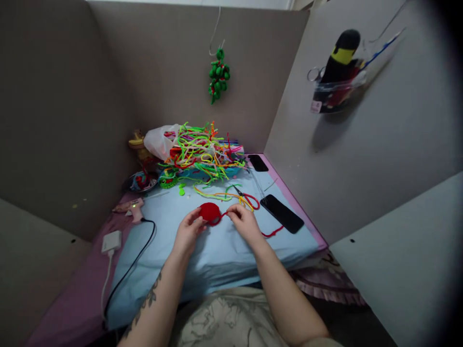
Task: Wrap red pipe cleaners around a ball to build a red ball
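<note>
If your right hand (245, 222) pulls too hard on the red strand (224, 214), the red disc (209, 212) could pucker or slip out of your left hand (189, 230), since only thumb and fingers at its left edge hold it. Your right thumb and fingertips are pinched together on the strand. The scissors (250, 200) lie just beyond that hand, so a careless reach could knock the handles, and a loose red tail (274, 232) near the phone (282, 213) could snag; you can't tell, with your hand in the way, whether it joins the strand you grip. The disc is between your hands, raised a little over the blue cloth (162, 253). It looks round, flat and deep red, with a slack loop bulging at its lower right edge, where the strand leaves it.
</note>
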A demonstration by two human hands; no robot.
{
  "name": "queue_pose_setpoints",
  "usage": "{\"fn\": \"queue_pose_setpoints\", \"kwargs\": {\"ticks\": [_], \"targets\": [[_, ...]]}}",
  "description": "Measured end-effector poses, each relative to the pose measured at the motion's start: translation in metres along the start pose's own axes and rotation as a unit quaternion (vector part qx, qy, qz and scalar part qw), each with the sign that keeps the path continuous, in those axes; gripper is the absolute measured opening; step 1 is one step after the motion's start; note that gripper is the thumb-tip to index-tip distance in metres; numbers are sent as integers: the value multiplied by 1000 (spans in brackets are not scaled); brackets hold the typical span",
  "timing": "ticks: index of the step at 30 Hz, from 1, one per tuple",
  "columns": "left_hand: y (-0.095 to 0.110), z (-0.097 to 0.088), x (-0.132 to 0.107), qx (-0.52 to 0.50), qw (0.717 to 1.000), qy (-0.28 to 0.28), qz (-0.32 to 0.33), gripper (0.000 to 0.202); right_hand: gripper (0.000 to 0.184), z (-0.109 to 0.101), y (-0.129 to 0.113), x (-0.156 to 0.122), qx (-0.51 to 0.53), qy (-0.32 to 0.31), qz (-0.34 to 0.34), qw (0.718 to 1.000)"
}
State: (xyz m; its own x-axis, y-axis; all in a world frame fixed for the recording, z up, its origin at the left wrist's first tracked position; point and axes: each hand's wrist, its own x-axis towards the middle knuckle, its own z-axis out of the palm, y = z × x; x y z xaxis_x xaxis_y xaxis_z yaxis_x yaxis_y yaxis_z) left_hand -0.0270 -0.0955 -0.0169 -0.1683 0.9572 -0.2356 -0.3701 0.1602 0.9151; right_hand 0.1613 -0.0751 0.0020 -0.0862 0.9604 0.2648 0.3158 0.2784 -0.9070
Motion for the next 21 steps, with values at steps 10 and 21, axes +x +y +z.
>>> {"fn": "queue_pose_setpoints", "kwargs": {"ticks": [10, 21], "targets": [[-16, -14, -11, 327, 908, 116, 234, 30, 12, 24, 24, -15, -4, 12, 18, 1000], [-22, 13, 7, 215, 965, 42, 147, 49, 11, 35, 31, -15, 30, 23, 11, 999]]}}
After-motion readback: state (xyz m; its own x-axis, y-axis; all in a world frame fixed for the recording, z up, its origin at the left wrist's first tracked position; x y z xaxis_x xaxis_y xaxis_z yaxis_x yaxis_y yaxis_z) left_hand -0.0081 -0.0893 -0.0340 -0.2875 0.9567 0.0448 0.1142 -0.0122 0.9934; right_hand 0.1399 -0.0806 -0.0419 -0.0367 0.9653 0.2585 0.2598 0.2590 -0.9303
